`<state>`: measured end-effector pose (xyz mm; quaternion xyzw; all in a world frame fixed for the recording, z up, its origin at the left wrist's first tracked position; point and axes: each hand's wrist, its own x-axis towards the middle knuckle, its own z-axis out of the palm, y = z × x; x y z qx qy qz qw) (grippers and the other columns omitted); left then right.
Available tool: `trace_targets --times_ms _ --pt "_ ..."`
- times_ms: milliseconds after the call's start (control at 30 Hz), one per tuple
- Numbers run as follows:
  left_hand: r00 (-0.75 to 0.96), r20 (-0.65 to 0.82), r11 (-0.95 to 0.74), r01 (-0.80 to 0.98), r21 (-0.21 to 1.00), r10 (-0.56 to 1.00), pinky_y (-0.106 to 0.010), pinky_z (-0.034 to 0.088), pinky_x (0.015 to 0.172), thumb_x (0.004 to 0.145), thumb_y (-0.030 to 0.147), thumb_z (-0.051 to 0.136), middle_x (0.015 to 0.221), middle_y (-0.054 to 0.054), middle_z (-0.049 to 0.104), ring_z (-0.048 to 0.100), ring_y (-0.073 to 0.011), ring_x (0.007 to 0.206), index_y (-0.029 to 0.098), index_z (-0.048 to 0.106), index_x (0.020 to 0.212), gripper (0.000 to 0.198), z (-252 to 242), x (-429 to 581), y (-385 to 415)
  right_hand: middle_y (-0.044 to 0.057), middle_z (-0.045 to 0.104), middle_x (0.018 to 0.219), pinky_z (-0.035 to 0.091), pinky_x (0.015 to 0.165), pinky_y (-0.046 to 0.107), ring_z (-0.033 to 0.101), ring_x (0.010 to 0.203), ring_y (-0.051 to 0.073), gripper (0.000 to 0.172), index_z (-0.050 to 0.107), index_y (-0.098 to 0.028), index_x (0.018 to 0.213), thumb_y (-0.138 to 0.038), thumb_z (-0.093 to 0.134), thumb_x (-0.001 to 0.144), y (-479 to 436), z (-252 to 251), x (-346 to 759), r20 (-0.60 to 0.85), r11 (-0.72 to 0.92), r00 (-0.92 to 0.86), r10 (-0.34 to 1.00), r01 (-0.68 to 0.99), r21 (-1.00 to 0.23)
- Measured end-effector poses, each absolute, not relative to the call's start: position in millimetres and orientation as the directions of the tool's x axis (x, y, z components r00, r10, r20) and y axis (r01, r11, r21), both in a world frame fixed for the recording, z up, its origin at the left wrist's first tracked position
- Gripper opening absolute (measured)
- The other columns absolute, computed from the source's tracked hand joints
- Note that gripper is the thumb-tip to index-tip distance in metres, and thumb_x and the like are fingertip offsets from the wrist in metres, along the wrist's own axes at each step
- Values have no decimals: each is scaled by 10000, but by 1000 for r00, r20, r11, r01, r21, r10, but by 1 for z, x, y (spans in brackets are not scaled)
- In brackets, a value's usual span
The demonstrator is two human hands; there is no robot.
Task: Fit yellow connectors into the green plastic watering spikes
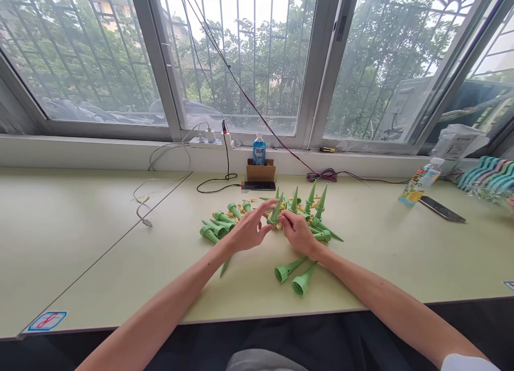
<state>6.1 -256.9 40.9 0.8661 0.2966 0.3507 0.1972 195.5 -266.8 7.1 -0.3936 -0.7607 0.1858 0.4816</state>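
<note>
My left hand (251, 227) grips a green plastic plant-watering spike (274, 216) between thumb and fingers, its point tilted upward. Close beside it, my right hand (297, 231) is closed in a pinch; what lies in its fingertips is mostly hidden. Several more green spikes stand upright behind my right hand, such as one spike (310, 199). Others lie on their sides to the left, among them a spike (209, 233). Two loose spikes, one (282, 273) and another (299, 285), lie nearer the front edge with threaded openings toward me. Small yellow pieces (240, 208) are scattered among them.
At the back stand a blue-labelled bottle (259, 150), a cardboard box (261, 172) and a phone (260, 186) on a cable. On the right are a drink bottle (420, 183), another phone (441, 209) and teal hangers (488, 173). A white cable (143, 213) lies left.
</note>
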Motion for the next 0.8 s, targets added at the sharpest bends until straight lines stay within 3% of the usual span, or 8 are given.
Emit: trace_targets --times_ms 233,400,533,600,667,800 --pt "581 538 -791 415 449 611 -289 486 716 921 267 499 1231 -106 617 641 -199 922 280 400 1395 485 37 6 -253 -57 406 505 313 497 235 355 468 106 330 417 -210 714 -390 385 988 -265 8 196 563 589 -187 805 369 -719" --pt "445 546 -701 370 610 710 -251 472 614 884 333 559 1199 -95 569 613 -128 727 258 520 1230 357 37 14 -256 -49 426 546 307 494 232 365 484 105 311 485 -198 764 -409 411 981 -269 14 194 613 604 -119 781 390 -694" --pt "341 499 -599 330 730 797 -209 435 513 809 425 662 914 -32 596 558 -91 590 206 559 1040 335 38 16 -255 -46 427 573 306 498 231 369 489 103 289 506 -198 792 -398 418 980 -273 18 192 673 630 -70 736 434 -644" --pt "369 426 -539 293 790 826 -207 421 479 808 478 653 761 -14 586 535 -90 545 174 582 836 314 39 16 -254 -44 431 580 309 500 232 374 489 104 288 497 -201 786 -396 415 981 -274 19 192 688 633 -56 724 449 -630" --pt "435 320 -447 232 864 842 -210 405 439 824 542 609 668 -23 578 530 -96 512 153 576 691 412 39 16 -254 -39 443 589 316 508 234 378 496 106 286 497 -202 789 -395 415 982 -273 19 192 699 636 -57 713 472 -610" --pt "515 160 -202 25 979 842 -221 396 399 858 609 519 692 -62 616 549 -111 487 119 621 727 517 41 17 -254 -30 479 622 341 539 235 392 516 108 257 520 -199 824 -376 422 982 -273 20 194 711 646 -94 697 511 -566"
